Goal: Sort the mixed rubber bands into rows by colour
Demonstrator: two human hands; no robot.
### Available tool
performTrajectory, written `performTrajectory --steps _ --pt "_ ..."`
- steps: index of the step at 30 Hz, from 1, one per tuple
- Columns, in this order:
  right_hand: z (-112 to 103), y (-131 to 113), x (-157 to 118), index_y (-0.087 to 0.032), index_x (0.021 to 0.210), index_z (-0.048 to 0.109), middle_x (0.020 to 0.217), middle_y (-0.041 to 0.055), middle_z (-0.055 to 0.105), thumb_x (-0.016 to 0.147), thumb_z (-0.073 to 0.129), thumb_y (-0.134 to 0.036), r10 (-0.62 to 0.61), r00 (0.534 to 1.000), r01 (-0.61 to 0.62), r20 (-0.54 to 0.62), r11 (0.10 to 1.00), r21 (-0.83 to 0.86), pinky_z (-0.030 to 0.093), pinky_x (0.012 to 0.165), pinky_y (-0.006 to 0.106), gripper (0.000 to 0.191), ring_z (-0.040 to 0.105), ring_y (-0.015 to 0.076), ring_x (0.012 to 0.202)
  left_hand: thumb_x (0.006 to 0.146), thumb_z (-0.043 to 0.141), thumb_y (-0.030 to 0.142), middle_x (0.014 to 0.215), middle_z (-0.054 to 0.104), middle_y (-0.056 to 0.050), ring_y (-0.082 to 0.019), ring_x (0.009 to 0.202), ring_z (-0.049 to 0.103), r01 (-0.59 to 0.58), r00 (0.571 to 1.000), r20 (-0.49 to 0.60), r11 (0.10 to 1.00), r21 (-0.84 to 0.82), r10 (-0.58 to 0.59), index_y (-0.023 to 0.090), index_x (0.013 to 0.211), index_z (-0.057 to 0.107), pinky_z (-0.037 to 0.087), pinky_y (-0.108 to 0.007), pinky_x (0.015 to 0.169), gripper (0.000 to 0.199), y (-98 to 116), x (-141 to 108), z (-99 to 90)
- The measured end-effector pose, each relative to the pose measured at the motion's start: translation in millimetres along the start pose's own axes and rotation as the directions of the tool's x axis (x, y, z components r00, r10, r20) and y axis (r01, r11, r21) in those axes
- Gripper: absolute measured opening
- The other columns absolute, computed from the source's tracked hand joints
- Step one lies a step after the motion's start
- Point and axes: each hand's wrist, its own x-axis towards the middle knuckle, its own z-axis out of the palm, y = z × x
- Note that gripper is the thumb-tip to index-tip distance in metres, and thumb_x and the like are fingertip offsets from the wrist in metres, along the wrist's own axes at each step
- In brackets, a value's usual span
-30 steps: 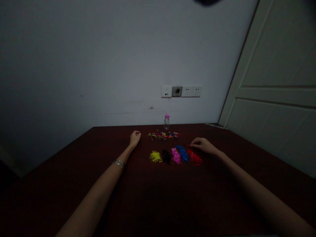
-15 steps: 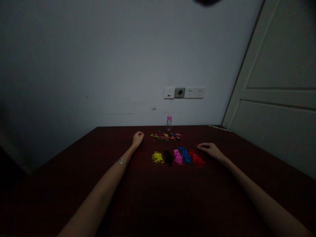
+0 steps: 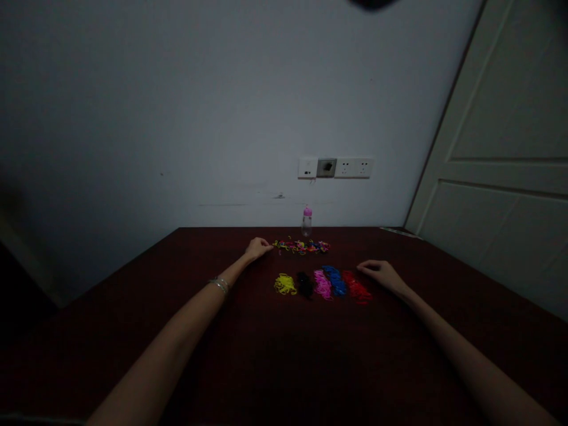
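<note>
My left hand (image 3: 258,248) is at the left end of a mixed strip of coloured bands (image 3: 302,246), its fingertips pinched at the yellow ones; whatever they hold is too small to make out. Nearer to me lie separate piles: yellow bands (image 3: 284,284), black bands (image 3: 305,284), pink bands (image 3: 323,284), blue bands (image 3: 335,280) and red bands (image 3: 356,287). My right hand (image 3: 380,272) rests just right of the red pile, thumb and fingers close together, with nothing clearly visible between them.
A clear bottle with a pink top (image 3: 307,222) stands behind the mixed bands. The dark red table (image 3: 266,355) reaches a pale wall with sockets (image 3: 354,168). A white panelled door (image 3: 501,195) is on the right.
My left hand has moved right, from beside the mixed bands to their left end, and its fingers have reached out. The view has shifted slightly; my right hand looks nearly unchanged.
</note>
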Motion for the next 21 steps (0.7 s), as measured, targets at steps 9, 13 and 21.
performTrajectory --steps 9,13,21 --pt "0.9 -1.3 -2.0 -0.020 0.078 0.072 0.088 0.0059 0.072 0.070 0.057 -0.046 0.008 1.000 -0.008 -0.015 1.000 -0.003 0.046 0.081 0.034 0.031 0.064 0.0253 0.087 0.061 0.070 0.049 0.077 0.066 -0.003 -0.016 0.073 0.059 -0.068 0.984 0.177 0.982 0.178 0.036 0.018 0.074 0.069 0.041 -0.022 0.062 0.033 35.4 -16.0 6.5" --pt "1.8 -1.0 -2.0 -0.020 0.079 0.072 0.088 0.0057 0.072 0.071 0.056 -0.045 -0.005 1.000 0.004 -0.020 1.000 -0.022 0.046 0.081 0.034 0.030 0.064 0.0249 0.087 0.066 0.068 0.037 0.080 0.067 -0.003 -0.016 0.077 0.060 -0.035 0.985 0.175 0.976 0.215 -0.003 0.018 0.076 0.069 0.041 -0.022 0.064 0.021 41.4 -17.5 3.5" --pt "2.7 -0.9 -2.1 -0.020 0.078 0.071 0.087 0.0053 0.071 0.070 0.056 -0.045 -0.014 0.999 0.013 -0.030 0.999 -0.034 0.047 0.080 0.034 0.030 0.064 0.0244 0.085 0.068 0.065 0.039 0.081 0.067 -0.004 -0.016 0.077 0.060 -0.022 0.985 0.170 0.974 0.225 -0.017 0.018 0.077 0.070 0.042 -0.022 0.065 0.023 41.3 -13.9 4.0"
